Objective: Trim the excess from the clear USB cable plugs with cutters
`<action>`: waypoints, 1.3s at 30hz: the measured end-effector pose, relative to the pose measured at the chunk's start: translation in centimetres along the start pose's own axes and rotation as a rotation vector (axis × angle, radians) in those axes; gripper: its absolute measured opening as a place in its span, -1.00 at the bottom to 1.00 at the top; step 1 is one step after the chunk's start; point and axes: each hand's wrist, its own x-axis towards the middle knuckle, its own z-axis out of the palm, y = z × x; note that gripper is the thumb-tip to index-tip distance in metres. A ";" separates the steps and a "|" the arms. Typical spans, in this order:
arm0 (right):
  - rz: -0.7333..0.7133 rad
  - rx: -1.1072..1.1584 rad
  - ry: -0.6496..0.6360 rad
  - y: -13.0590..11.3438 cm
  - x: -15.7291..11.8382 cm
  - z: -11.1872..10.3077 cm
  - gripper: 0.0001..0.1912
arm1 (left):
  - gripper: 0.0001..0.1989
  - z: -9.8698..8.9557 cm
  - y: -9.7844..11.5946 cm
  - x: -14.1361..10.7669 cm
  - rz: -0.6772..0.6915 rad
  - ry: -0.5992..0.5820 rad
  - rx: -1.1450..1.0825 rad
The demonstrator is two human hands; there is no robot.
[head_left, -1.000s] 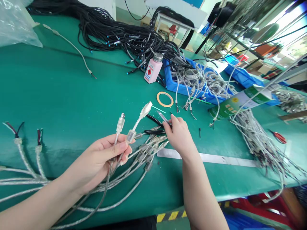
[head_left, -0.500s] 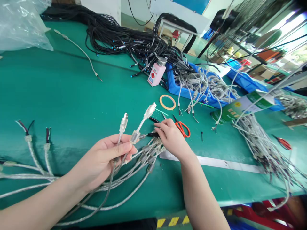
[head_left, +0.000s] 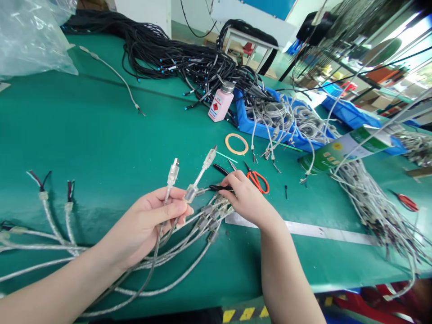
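Note:
My left hand is closed on two grey, clear-jacketed USB cables, their plugs pointing up. One USB plug stands above my thumb; the other USB plug leans to the right, with a cylindrical ferrite bead at my fingertips. My right hand has its fingers curled over black-handled pliers, whose head is hidden beneath it. Under and beside it lies a bundle of similar cables with several beads. Stripped wire ends lie at the left.
Orange-handled scissors, a tape roll and a pink bottle are beyond my right hand. A blue bin holds coiled cables. Black cables lie along the back, a plastic bag at left, a green-and-white can at right.
My right hand has shifted slightly right and down, its fingers now closed about the black handle. The right USB plug has turned a little; my left hand stays nearly still.

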 end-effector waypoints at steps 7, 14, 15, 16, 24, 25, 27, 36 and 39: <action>0.029 0.030 0.087 0.2 0.1 0.5 -0.93 | -0.85 0.2 -0.1 0.3 0.010 0.040 0.025; 0.095 0.309 0.413 -0.6 0.2 0.0 -0.80 | -0.81 0.0 -0.1 0.1 0.018 0.052 0.021; 0.087 0.452 0.464 -1.0 0.0 -0.2 -0.77 | -0.81 0.0 -0.1 0.0 0.022 0.050 0.022; 0.070 0.617 0.497 -1.5 -0.1 -0.4 -0.77 | -0.82 0.0 -0.1 0.0 0.027 0.050 0.023; -0.005 1.157 0.215 -4.8 -1.7 -0.3 -0.75 | -0.82 0.0 -0.4 0.3 0.077 0.081 0.069; 0.007 1.121 0.134 -5.2 -1.9 -0.1 -0.72 | -0.83 -0.1 -0.5 0.4 0.088 0.082 0.083; -0.015 1.050 -0.017 -5.9 -2.3 0.3 -0.65 | -0.84 -0.2 -0.7 0.5 0.117 0.071 0.117; -0.095 0.840 -0.102 -7.6 -3.0 0.4 -0.76 | -0.89 -1.3 -1.8 0.7 0.265 -0.025 0.356; -0.104 0.764 0.031 -7.4 -2.9 0.2 -0.84 | -0.90 -1.2 -1.7 0.4 0.235 -0.046 0.367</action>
